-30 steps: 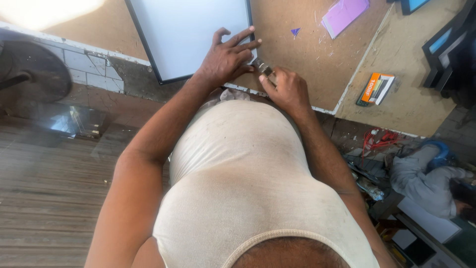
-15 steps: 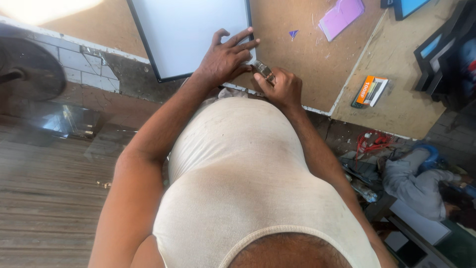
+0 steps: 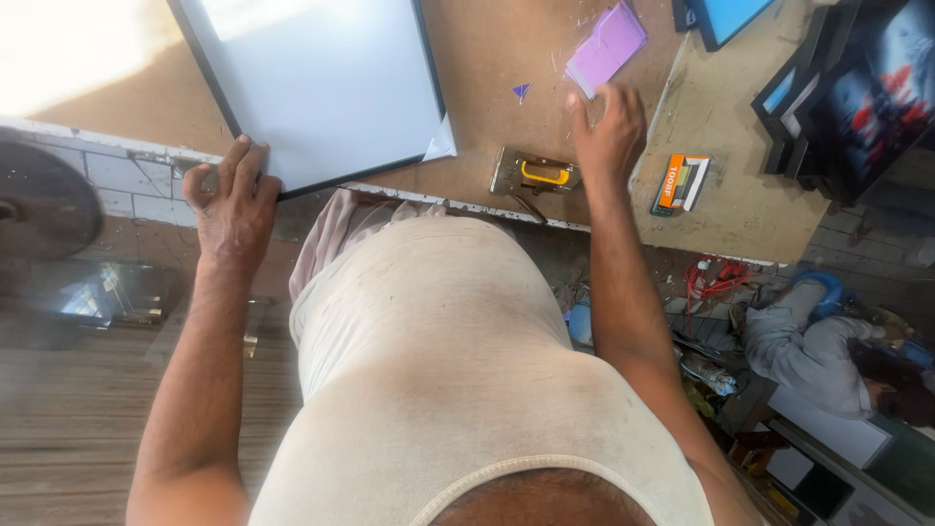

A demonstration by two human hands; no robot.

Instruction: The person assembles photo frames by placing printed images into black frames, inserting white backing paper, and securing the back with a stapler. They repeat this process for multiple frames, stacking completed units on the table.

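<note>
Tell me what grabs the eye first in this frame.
The big white panel in a thin black frame fills the top of the brown worktable, with the left hand gripping its near left corner at the table edge. To the right, a metal staple gun with a yellow handle lies alone, and the right hand rests just past it, fingers beside a purple card.

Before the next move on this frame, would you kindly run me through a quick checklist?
1. Left hand grips the black picture frame at its near corner: ok.
2. Frame fully on the workbench: not ok, the gripped corner overhangs the edge.
3. Staple gun set down, untouched: ok.
4. Right hand empty, by the purple piece: ok.
5. Touching that piece: cannot tell.
</note>
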